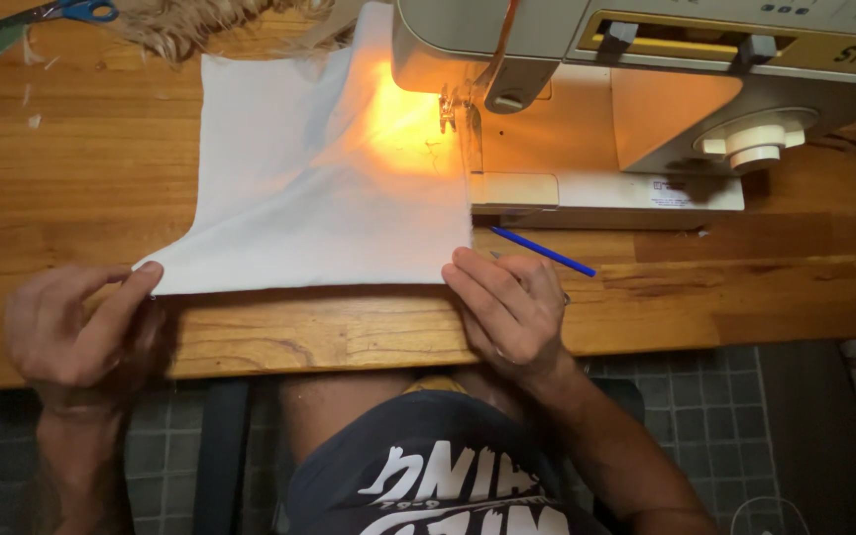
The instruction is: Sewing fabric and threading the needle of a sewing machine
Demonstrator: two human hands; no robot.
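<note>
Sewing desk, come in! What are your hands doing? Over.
Left hand pinching the white cloth at its near left corner. Right hand pressing the near right corner. Cloth flat under the sewing machine needle. Blue pen beside right hand.

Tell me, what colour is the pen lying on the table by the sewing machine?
Blue. The pen shows clearly in the head view, just beyond the right hand.

- There is just one camera, worn on the person's head.
- It looks almost straight down at the wooden worktop.
- It is close up.
- The person's lap and the floor show at the bottom.
</note>
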